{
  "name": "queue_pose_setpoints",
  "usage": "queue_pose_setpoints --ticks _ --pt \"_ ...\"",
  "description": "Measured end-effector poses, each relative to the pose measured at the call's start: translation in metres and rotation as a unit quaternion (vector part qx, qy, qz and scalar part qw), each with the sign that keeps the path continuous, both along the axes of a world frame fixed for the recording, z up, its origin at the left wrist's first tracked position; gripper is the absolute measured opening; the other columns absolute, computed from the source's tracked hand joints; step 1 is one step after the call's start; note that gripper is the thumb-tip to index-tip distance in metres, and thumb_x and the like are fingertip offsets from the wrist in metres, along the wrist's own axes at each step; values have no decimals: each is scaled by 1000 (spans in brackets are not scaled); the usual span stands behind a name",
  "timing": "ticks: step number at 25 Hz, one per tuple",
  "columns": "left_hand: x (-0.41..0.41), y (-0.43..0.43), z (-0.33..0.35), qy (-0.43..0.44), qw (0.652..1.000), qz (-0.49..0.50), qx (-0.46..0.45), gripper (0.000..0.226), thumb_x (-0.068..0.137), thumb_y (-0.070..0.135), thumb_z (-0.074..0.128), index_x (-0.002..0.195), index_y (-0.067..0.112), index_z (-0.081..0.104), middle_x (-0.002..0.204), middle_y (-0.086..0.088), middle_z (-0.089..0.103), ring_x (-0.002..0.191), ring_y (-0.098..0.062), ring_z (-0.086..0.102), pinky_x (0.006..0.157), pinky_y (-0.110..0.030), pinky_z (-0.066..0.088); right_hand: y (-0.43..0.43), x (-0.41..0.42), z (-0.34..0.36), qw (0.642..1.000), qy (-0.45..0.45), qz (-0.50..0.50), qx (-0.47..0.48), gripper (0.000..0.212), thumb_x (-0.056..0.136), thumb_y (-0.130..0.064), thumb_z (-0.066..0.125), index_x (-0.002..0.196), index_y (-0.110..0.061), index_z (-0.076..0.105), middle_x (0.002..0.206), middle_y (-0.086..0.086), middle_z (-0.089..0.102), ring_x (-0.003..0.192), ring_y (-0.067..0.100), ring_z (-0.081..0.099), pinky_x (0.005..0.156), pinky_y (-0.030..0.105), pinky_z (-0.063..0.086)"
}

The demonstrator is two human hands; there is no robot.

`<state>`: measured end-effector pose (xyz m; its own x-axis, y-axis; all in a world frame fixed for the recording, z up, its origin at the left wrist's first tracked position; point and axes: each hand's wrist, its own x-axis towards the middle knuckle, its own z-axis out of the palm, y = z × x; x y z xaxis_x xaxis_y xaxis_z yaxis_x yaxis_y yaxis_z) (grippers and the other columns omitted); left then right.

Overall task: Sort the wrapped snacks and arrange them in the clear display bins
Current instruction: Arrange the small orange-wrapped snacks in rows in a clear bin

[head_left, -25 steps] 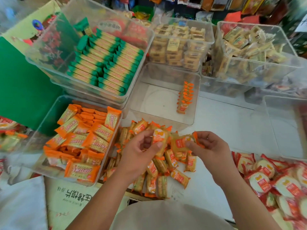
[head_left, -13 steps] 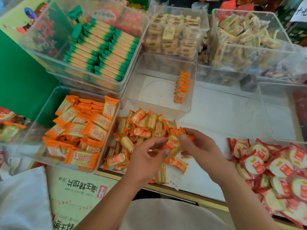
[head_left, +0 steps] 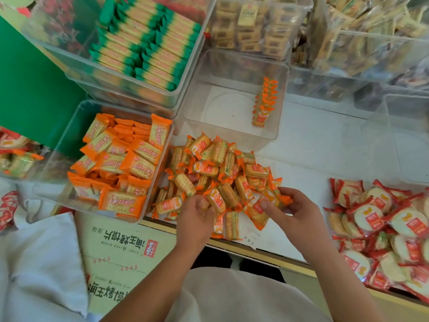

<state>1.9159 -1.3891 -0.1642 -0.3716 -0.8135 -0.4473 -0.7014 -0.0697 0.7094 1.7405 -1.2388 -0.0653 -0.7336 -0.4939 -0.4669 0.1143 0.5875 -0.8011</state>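
Observation:
A heap of small orange-wrapped sandwich biscuits (head_left: 220,168) lies on the white counter in front of me. My left hand (head_left: 197,219) reaches into the heap's near edge, fingers curled around a few packets (head_left: 216,201). My right hand (head_left: 297,214) grips several orange packets (head_left: 270,197) at the heap's right side. Behind the heap stands a clear bin (head_left: 232,135) holding one upright row of the same packets (head_left: 263,103) along its right wall.
A clear bin (head_left: 67,145) of larger orange cracker packs sits left of the heap. Green-wrapped bars fill a raised bin (head_left: 144,94) at back left. Red-wrapped round rice crackers (head_left: 383,224) pile up at right. More filled bins (head_left: 255,24) line the back; a cardboard box (head_left: 120,252) lies below.
Both hands came down from chest height into the heap. The packet pinched between them earlier is gone from the air; each hand now gathers packets from the pile.

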Motion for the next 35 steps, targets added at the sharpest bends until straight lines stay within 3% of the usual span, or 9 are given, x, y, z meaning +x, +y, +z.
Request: queue_pose_setpoints --ticks 2,6,11,16,21,25,29,32,35 --pt "-13 -11 -16 -53 998 -3 -19 56 85 50 73 131 21 58 113 5 63 104 -20 64 88 -44 57 3 0 1 1000 1 -6 0 48 76 -46 87 117 -31 68 87 -11 74 80 3 67 76 26 51" --pt "-33 -21 -32 -138 986 -68 -72 54 82 57 74 121 21 66 119 -2 56 110 -26 59 84 -41 55 8 1 3 1000 21 2 4 51 76 -48 87 121 -30 67 96 -10 76 89 6 69 81 29 56" --pt "-31 -16 -4 36 999 -14 -38 29 85 33 81 109 26 67 96 10 65 94 -13 65 81 -37 57 9 -3 5 999 41 6 9 50 80 -46 84 124 -30 65 100 -12 75 91 2 67 84 28 56" --pt "-35 -10 77 234 960 -92 119 50 85 15 84 128 33 67 93 22 71 90 -3 69 82 -23 58 -4 -19 8 998 50 22 15 55 84 -47 79 133 -31 59 106 -12 72 97 3 67 82 22 52" --pt "-52 -8 104 269 947 -122 124 30 86 10 82 101 36 75 99 14 78 94 -4 74 80 -21 57 -12 -22 17 997 10 67 -37 59 86 -51 70 141 -36 53 112 -13 73 102 6 71 96 35 57" --pt "-71 -8 108 286 936 -165 122 30 101 25 65 130 31 65 126 13 71 119 -7 66 99 -32 55 -24 -24 20 992 -41 84 -83 44 107 -38 47 151 -36 43 128 -14 68 113 6 68 103 39 55" --pt "-90 -9 116 306 923 -192 135 33 107 25 53 138 35 58 131 20 67 127 -1 59 103 -22 50 -36 -40 31 990 -83 61 -92 46 108 -48 34 154 -41 39 142 -12 59 123 4 62 100 27 54" --pt "-109 -13 115 296 923 -212 128 41 108 29 49 148 38 48 143 26 57 136 7 48 107 -16 44 -50 -58 38 989 -79 80 -92 61 101 -60 48 156 -39 36 142 -19 57 129 -3 55 105 26 50" --pt "-129 -31 114 271 921 -242 139 50 107 29 51 154 40 38 147 31 48 137 15 40 108 -11 39 -66 -82 41 994 -5 95 -58 64 96 -47 66 153 -37 40 130 -19 64 119 -5 59 103 27 49"
